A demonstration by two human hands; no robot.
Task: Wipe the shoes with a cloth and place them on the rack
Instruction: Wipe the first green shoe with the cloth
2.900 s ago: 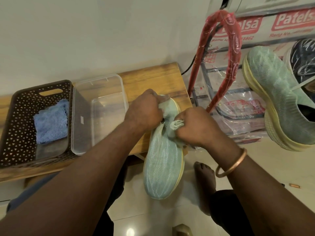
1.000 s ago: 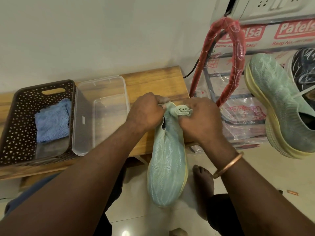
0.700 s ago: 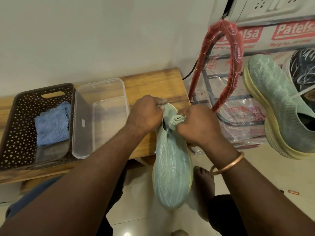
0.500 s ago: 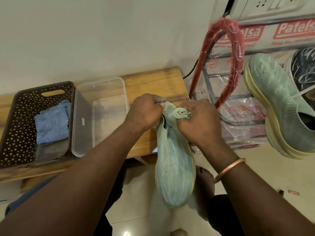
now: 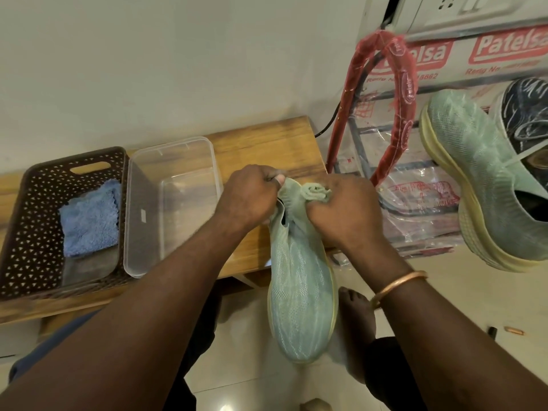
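Here shoe (image 5: 299,298) overhangs bench (image 5: 261,143) edge.

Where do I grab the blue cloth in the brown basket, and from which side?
Pinch the blue cloth along its rumpled far edge, coming straight down from above. It lies folded flat on the basket floor, and the basket's tall walls likely block any sideways approach.
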